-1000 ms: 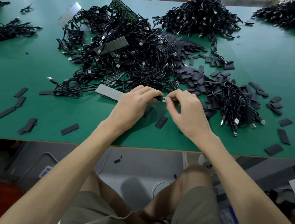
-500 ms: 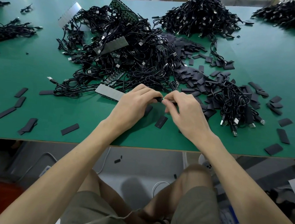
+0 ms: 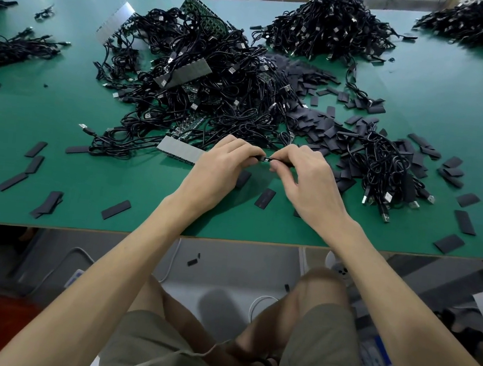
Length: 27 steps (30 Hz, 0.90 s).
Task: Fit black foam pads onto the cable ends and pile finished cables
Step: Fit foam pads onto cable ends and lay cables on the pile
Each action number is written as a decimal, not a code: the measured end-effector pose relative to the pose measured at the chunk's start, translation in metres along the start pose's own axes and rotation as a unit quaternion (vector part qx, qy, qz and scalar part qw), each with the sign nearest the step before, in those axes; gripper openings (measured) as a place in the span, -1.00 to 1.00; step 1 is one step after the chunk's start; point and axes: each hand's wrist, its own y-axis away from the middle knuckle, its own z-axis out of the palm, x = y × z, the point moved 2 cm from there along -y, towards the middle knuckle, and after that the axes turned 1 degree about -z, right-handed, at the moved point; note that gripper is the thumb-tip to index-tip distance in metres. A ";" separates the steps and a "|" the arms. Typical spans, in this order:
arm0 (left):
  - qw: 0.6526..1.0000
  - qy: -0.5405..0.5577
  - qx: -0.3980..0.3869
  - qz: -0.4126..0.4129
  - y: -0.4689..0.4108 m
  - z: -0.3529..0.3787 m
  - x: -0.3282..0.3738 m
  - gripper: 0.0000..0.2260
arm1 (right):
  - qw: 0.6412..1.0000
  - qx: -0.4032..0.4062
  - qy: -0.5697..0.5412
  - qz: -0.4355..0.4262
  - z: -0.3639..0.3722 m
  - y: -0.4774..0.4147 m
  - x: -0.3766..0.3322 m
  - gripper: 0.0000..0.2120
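Several loose foam pads lie scattered on the left part of the green table, most of them apart from one another. Next over I see the big tangle of cables at mid-table, with a grey ribbed strip at its near edge. Just right of that strip is the left hand, its fingers curled round a black cable end and gripping it from the left. The right hand meets it there, thumb and forefinger pinching the same end from the right, the other fingers loosely bent. The end sits between the two sets of fingertips, just in front of the tangle's near edge, and I can make out a small pale mark on it. Whether a pad is already on it I cannot tell from my screen. Below the hands a single pad lies flat on the table. Further right sits a smaller heap of cables, its plugs pointing toward the near edge, with more pads around it.
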 end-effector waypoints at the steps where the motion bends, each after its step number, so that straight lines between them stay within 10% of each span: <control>1: 1.000 0.002 0.000 0.000 0.000 0.000 -0.001 -0.84 | 1.000 -0.002 -0.001 0.000 0.000 0.000 0.000 -0.91; 27: 1.000 0.010 0.004 -0.015 0.001 0.010 -0.009 -0.84 | 0.999 -0.003 -0.019 -0.039 -0.002 0.002 -0.001 -0.88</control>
